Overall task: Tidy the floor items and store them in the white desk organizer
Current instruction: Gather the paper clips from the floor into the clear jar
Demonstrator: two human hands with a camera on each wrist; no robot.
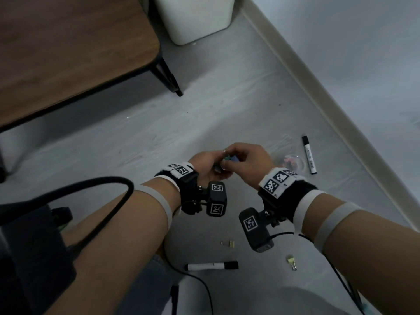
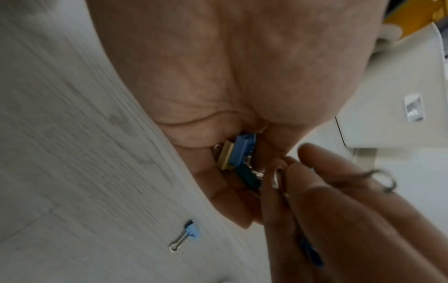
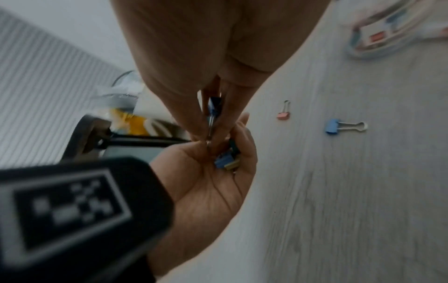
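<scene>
Both hands meet above the grey floor in the middle of the head view. My left hand (image 1: 208, 163) is cupped palm up, its fingers curled round several small binder clips (image 2: 238, 153), blue, gold and dark green. My right hand (image 1: 246, 159) pinches a blue binder clip (image 3: 214, 107) by its wire handles, right over the left palm (image 3: 211, 189) and touching the clips there (image 3: 226, 162). On the floor lie a light blue clip (image 3: 335, 126), a pink clip (image 3: 283, 114), two yellow clips (image 1: 230, 243) (image 1: 291, 262) and two black-capped markers (image 1: 309, 155) (image 1: 211, 266).
A clear round dish (image 1: 292, 162) with small coloured items sits on the floor by the far marker. A wooden table (image 1: 68, 53) with black legs stands at the upper left, a white bin (image 1: 193, 19) behind it. The wall's baseboard (image 1: 341, 114) runs along the right. Black cables trail near my knees.
</scene>
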